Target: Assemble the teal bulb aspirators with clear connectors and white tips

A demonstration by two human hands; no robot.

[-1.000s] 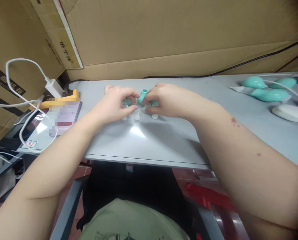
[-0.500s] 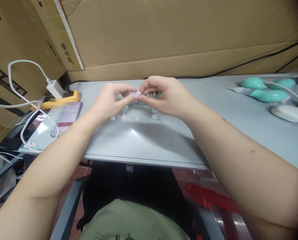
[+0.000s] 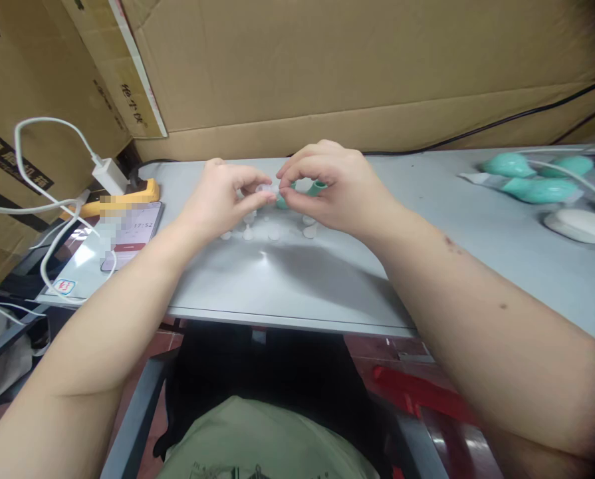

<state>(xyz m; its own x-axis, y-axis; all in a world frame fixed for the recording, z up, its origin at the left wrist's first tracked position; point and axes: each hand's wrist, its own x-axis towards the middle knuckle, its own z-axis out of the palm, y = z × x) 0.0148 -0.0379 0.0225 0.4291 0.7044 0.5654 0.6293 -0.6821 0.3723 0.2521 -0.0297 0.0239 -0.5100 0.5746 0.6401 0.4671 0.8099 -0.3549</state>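
My left hand [image 3: 225, 196] and my right hand [image 3: 334, 189] meet just above the grey table [image 3: 327, 279], fingertips pinched together on a small clear plastic piece [image 3: 268, 190]. A teal plastic part [image 3: 317, 188] shows under the fingers of my right hand; whether that hand holds it I cannot tell. Several small white plastic caps [image 3: 274, 233] lie on the table just below both hands.
A phone [image 3: 127, 234] lies at the table's left beside a yellow power strip [image 3: 127, 196] with a white charger and cable [image 3: 108, 174]. Teal bulbs [image 3: 536, 189] and a white oval object [image 3: 579, 225] sit far right. Cardboard boxes [image 3: 327, 66] stand behind the table.
Both hands rose off the table, where they had been among the caps and a teal part, and now pinch a small clear piece between them.
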